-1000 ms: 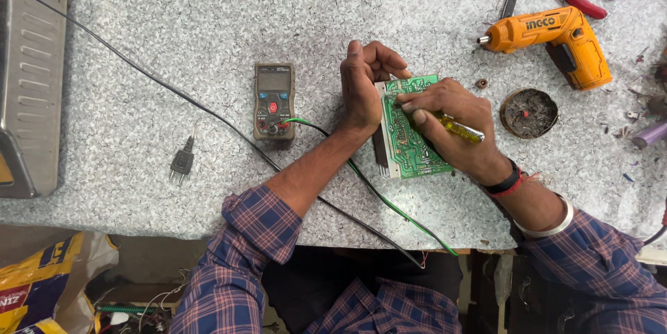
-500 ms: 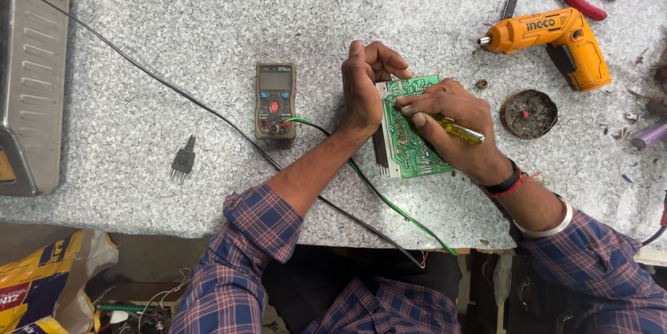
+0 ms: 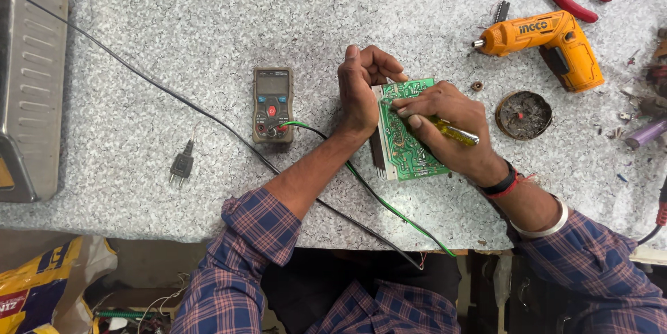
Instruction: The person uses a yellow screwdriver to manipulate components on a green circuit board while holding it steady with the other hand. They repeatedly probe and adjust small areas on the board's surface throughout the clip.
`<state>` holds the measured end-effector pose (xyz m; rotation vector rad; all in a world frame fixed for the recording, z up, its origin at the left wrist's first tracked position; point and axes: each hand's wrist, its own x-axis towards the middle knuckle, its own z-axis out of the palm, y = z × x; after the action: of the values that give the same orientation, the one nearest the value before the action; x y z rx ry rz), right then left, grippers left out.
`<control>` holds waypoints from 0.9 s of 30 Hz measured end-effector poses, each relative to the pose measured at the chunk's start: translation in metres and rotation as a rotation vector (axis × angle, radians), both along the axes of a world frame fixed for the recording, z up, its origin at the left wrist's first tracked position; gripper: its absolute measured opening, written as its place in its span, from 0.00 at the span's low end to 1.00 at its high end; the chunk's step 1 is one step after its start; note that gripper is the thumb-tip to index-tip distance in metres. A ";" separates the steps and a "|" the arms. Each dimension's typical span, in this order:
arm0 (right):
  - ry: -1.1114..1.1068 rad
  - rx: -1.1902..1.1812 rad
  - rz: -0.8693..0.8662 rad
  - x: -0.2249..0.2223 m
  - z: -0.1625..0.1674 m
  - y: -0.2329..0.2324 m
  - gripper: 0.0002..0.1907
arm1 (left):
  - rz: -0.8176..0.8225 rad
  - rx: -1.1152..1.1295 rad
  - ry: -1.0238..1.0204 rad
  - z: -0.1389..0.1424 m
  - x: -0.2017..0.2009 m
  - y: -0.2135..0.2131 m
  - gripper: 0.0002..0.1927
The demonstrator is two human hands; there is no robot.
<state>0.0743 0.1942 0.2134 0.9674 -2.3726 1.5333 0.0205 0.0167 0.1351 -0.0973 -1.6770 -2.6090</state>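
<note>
The right hand (image 3: 445,122) pinched a yellow-handled screwdriver (image 3: 455,132), tip down on the green circuit board (image 3: 406,143), while the left hand (image 3: 361,91) curled shut against the board's nine o'clock edge, bracing it on the speckled table (image 3: 174,42). Nothing had shifted over the last second; both hands held steady. At three o'clock of the board, a round tin (image 3: 523,114) held dark scraps. At nine o'clock lay a multimeter (image 3: 272,103).

Green circuit board (image 3: 406,141) — orange drill (image 3: 549,42) — speckled grey table (image 3: 208,28).
</note>
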 end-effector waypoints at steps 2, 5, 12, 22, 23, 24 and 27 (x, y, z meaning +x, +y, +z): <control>-0.030 -0.017 -0.024 0.001 -0.001 -0.001 0.05 | -0.002 -0.025 0.007 0.001 0.001 -0.001 0.41; -0.049 -0.026 -0.039 0.001 -0.002 -0.001 0.06 | -0.008 -0.036 0.004 0.002 0.002 -0.002 0.41; 0.036 0.033 0.016 0.001 -0.002 -0.001 0.07 | -0.013 -0.057 0.013 0.005 0.001 -0.002 0.42; -0.051 -0.011 0.007 0.001 -0.001 0.001 0.05 | -0.028 -0.011 0.020 -0.001 0.000 0.000 0.42; -0.043 -0.003 0.005 0.000 0.000 0.001 0.06 | -0.030 -0.002 0.013 -0.001 0.000 -0.001 0.42; -0.038 0.004 0.006 0.001 0.000 0.001 0.06 | -0.031 0.006 0.004 -0.001 0.000 -0.001 0.42; -0.040 0.002 -0.002 0.002 0.000 -0.001 0.06 | -0.017 -0.028 0.020 -0.002 -0.001 -0.002 0.42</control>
<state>0.0764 0.1931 0.2138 0.9431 -2.4015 1.5652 0.0195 0.0151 0.1333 -0.1387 -1.7140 -2.5884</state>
